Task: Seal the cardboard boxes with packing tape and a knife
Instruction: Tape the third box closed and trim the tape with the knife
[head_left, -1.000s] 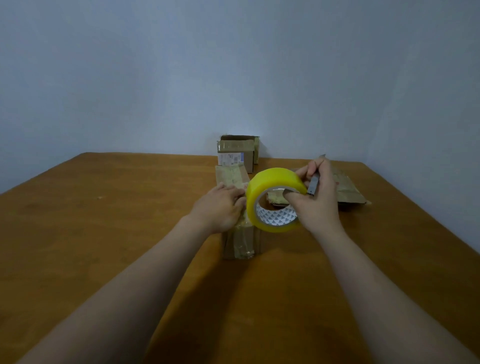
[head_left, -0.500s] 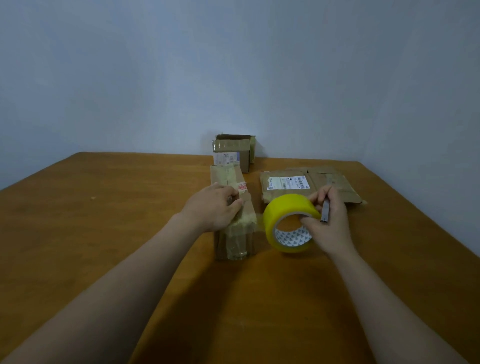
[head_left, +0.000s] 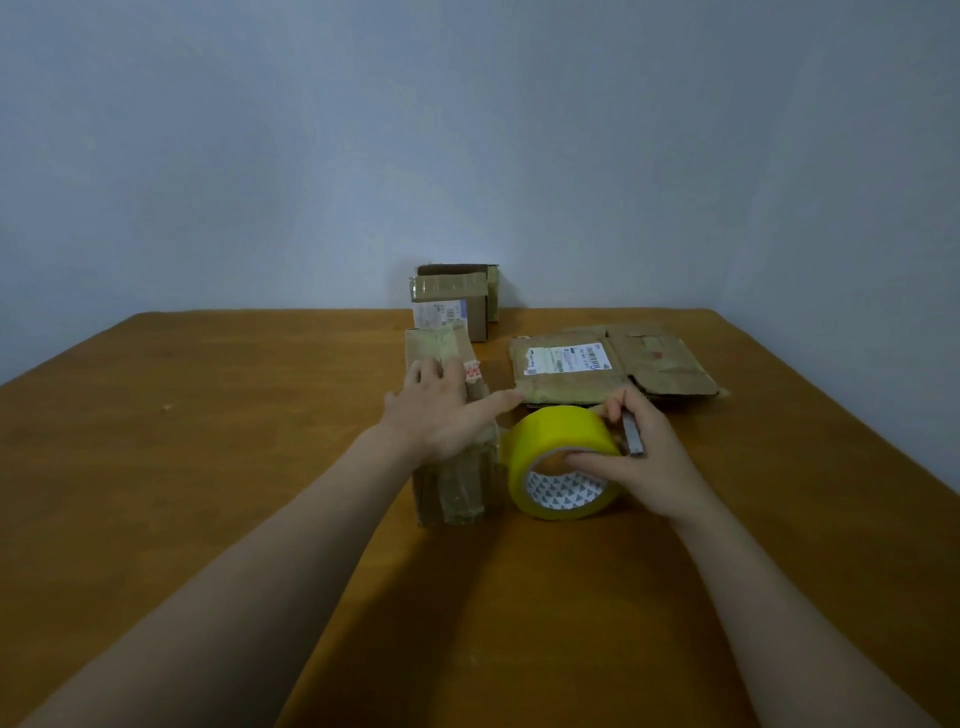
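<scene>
Pressing flat on the long cardboard box (head_left: 451, 457), the left hand (head_left: 439, 410) has its fingers spread and extended, palm down on the box top, gripping nothing. Thumb reaches right past the box edge, tip near the tape roll.

Right hand (head_left: 631, 457) is curled around the yellow tape roll (head_left: 558, 460): thumb across the front rim above the core, other fingers over the top and back. Same hand also pinches a slim grey knife (head_left: 634, 439) between its fingers, the knife lying slanted along the back of the hand side; blade state not readable.

Tape roll stands on edge on the wooden table (head_left: 208, 467), just right of the long box, core with a white patterned liner facing the camera. A short clear strip looks to run from the roll to the box's right side, faint, can't confirm.

Long box runs away from the camera, wrapped in glossy tape, red-and-white sticker near its far top right.

Flattened carton (head_left: 613, 369) with a white shipping label lies beyond the roll, right of the long box, apart from it. Small taped box (head_left: 452, 301) with a label sits at the far table edge against the wall (head_left: 467, 130), just behind the long box.
</scene>
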